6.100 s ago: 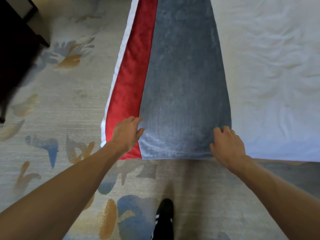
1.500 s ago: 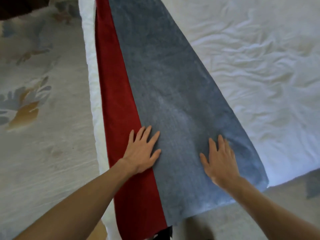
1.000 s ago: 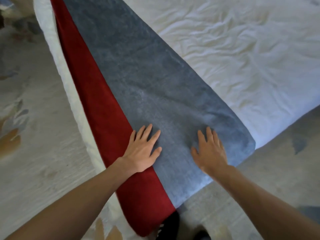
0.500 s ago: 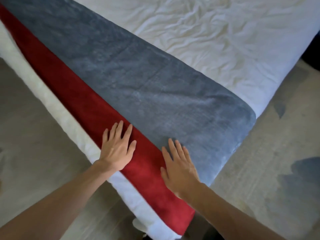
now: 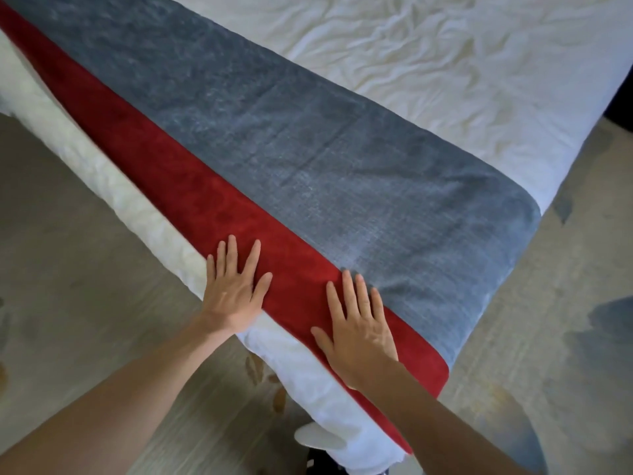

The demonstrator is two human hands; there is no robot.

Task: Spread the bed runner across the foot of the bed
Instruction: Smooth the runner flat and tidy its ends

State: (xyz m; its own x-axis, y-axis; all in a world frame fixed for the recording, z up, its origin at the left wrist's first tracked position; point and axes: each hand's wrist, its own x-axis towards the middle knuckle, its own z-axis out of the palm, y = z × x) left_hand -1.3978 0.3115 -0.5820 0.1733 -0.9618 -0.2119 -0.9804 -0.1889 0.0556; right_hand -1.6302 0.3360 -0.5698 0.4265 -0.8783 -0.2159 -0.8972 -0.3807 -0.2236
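A: Your bed runner (image 5: 308, 159) lies flat across the foot of the bed (image 5: 496, 108), running from 10 o'clock down to 4 o'clock.

B: The red band (image 5: 164, 166) is on your side, with the wide grey panel (image 5: 394, 207) beyond it. At 4 o'clock you can see the runner's end fold over the side of the bed and hang down.

A: Your left hand (image 5: 234, 293), at 7 o'clock, lies flat on the red band. Its fingers are straight and spread, the thumb is out to the side, and it grips nothing. The heel of that hand sits over the white bedding edge (image 5: 102, 166) just below the runner.

B: Your right hand (image 5: 359, 332), at 5 o'clock, is much the same: palm down, fingers straight, pressing on the red band. Its fingertips reach the seam where the grey begins, and it pinches nothing.

A: Your two hands are near each other but apart, with bare red cloth between them.

B: Past the runner, from 12 to 2 o'clock, you have the wrinkled white sheet (image 5: 411, 46). Patterned carpet (image 5: 68, 303) shows at 8 o'clock and again at 4 o'clock, on either side of the bed's corner. That corner points toward 6 o'clock, down by your forearms.
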